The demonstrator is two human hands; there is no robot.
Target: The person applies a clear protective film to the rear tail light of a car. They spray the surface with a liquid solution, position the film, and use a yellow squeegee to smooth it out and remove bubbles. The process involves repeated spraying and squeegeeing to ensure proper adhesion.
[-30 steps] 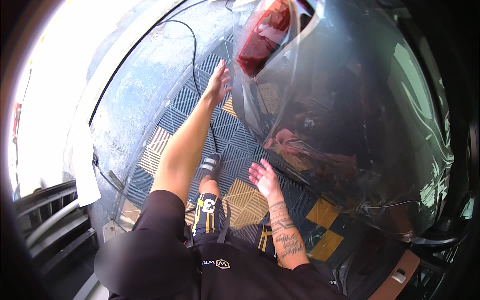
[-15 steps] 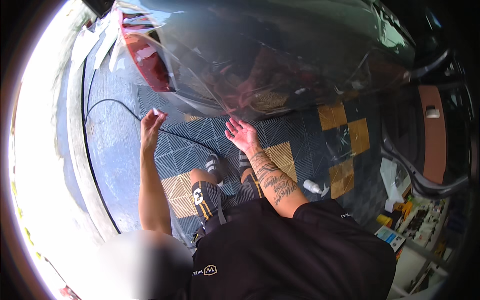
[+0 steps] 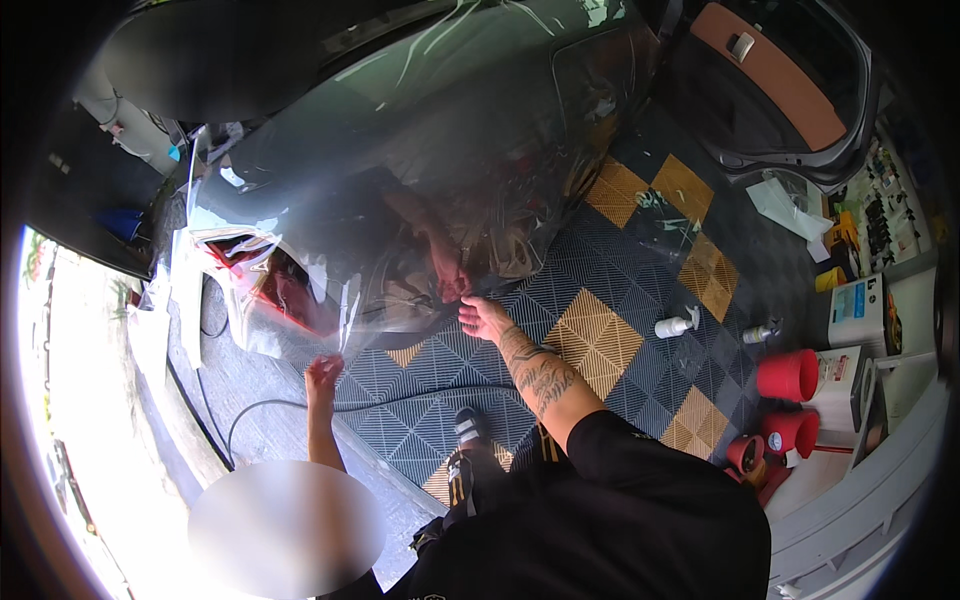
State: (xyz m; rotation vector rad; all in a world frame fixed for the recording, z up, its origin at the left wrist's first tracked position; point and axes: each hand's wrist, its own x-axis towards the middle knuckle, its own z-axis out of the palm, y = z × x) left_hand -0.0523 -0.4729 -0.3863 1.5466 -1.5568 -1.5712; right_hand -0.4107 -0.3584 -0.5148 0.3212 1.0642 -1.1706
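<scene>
A sheet of clear film (image 3: 345, 315) hangs over the dark car's rear side (image 3: 390, 190) and its red tail light (image 3: 285, 290). My left hand (image 3: 322, 372) pinches the film's lower corner, below the tail light and drawn away from the body. Lower down the car's side, my right hand (image 3: 484, 318) has its fingers curled in at the film's bottom edge, closed on it. Wrinkles and bright reflections run through the film around the light.
Dark and tan floor tiles (image 3: 595, 340) lie below, crossed by a black hose (image 3: 270, 403). White spray bottles (image 3: 675, 326) stand to the right, near red buckets (image 3: 787, 376). An open car door (image 3: 770, 90) juts out at the far right.
My view has swung, showing more of the car and the right side. My left hand has pulled the film corner down and outward. My right hand's spread fingers have closed at the film's edge.
</scene>
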